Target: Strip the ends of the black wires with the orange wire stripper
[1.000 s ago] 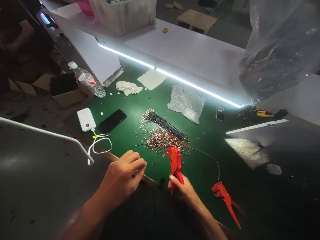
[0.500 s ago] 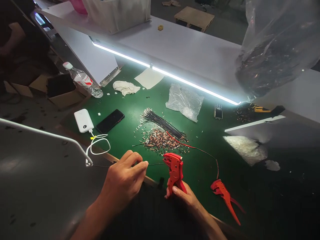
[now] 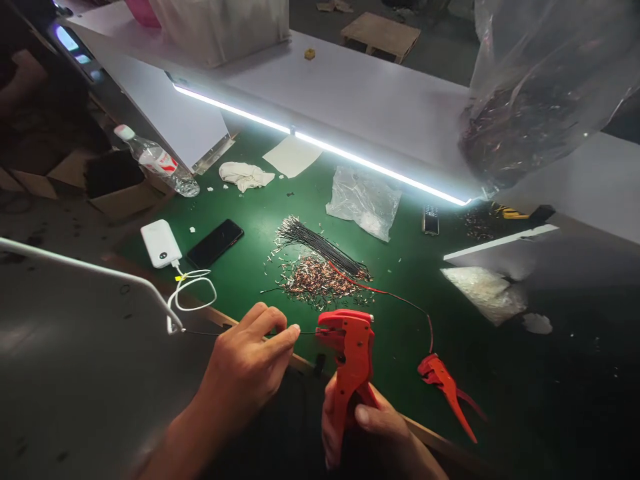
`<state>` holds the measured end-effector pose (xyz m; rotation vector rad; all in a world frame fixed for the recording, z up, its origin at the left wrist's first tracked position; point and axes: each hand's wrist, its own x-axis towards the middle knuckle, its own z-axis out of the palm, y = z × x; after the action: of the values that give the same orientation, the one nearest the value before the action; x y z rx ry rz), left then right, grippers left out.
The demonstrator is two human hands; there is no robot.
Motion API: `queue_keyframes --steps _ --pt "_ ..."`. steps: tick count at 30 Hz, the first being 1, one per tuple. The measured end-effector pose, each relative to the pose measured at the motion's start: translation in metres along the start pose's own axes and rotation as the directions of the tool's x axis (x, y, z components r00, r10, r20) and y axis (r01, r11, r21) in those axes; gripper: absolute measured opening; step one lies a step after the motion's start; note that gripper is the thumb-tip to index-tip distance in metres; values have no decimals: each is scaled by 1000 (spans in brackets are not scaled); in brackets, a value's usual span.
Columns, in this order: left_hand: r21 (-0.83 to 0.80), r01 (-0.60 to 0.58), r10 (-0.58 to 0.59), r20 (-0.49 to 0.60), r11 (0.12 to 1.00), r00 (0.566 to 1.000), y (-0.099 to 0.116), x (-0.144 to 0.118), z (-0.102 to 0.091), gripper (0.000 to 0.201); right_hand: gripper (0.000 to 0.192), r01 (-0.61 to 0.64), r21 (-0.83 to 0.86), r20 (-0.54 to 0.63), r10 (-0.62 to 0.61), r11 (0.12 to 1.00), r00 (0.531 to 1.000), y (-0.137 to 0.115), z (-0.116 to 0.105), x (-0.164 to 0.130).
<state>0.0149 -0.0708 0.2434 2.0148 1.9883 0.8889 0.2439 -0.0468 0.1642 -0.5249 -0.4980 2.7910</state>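
Observation:
Between thumb and fingers, my left hand (image 3: 253, 353) pinches a thin black wire (image 3: 307, 333). The wire runs leftward to the end of a white rod and rightward to the jaws of a red wire stripper (image 3: 354, 350). My right hand (image 3: 373, 423) is wrapped around the stripper's handles, with the tool upright. The wire's tip is hidden at the jaws. Behind my hands lie a bundle of black wires (image 3: 325, 247) and a heap of small stripped wire ends (image 3: 317, 280). A second red wire stripper (image 3: 447, 393) rests to the right.
On the green table (image 3: 255, 253) lie a white power bank (image 3: 160, 241), a black phone (image 3: 216, 243), a plastic bottle (image 3: 160, 161) and a clear bag (image 3: 364, 203). A lit tube (image 3: 380, 170) crosses above. A large bag (image 3: 545, 100) stands at upper right. A person's arm (image 3: 23, 77) shows at far left.
My right hand has raised the wire stripper nearer the camera and brought its jaws leftward to the wire. My left hand keeps its pinch. The view has shifted slightly.

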Motion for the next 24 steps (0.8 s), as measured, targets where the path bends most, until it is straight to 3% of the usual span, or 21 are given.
queue_keyframes --steps 12,17,24 --pt "65 -25 23 35 998 999 -1 -4 -2 21 42 -40 -115 -34 36 993 999 -4 4 4" --pt "74 -58 55 44 996 998 0 -4 -5 20 45 -70 -181 0 71 981 998 1 -3 4" --pt "61 -69 65 61 996 996 2 -5 -8 18 44 -52 -231 -47 43 972 998 6 -7 2"
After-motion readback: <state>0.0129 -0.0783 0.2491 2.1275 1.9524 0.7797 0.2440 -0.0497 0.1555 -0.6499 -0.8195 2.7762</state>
